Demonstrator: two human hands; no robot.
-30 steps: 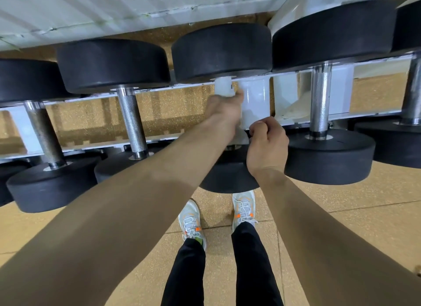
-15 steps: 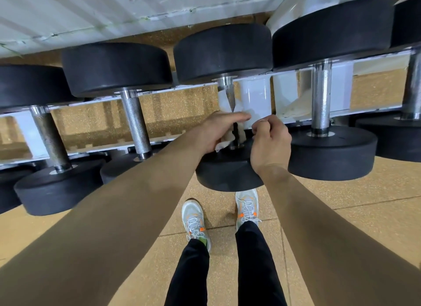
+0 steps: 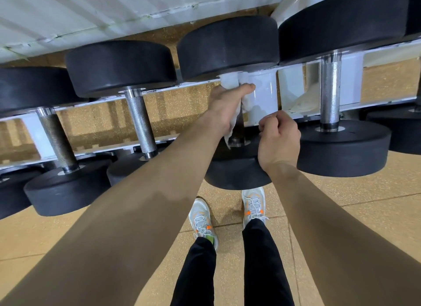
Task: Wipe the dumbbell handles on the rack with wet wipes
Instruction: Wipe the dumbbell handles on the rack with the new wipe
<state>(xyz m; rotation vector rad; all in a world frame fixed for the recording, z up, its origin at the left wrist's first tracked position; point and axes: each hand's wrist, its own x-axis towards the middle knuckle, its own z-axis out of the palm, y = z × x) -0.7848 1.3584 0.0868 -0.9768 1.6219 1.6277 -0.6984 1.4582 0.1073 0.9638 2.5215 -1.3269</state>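
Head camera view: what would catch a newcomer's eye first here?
First the left hand at centre, gripping a white wipe around the handle of the middle dumbbell, with the curled right hand beside it near the handle's near end. Next, the other black dumbbells lying across the white rack. At the bottom, grey-and-orange shoes stand on the tan floor.

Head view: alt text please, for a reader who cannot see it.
The left hand grips a white wet wipe round the handle of the middle dumbbell on a white rack, while the right hand is curled beside its near weight. More black dumbbells sit on either side.
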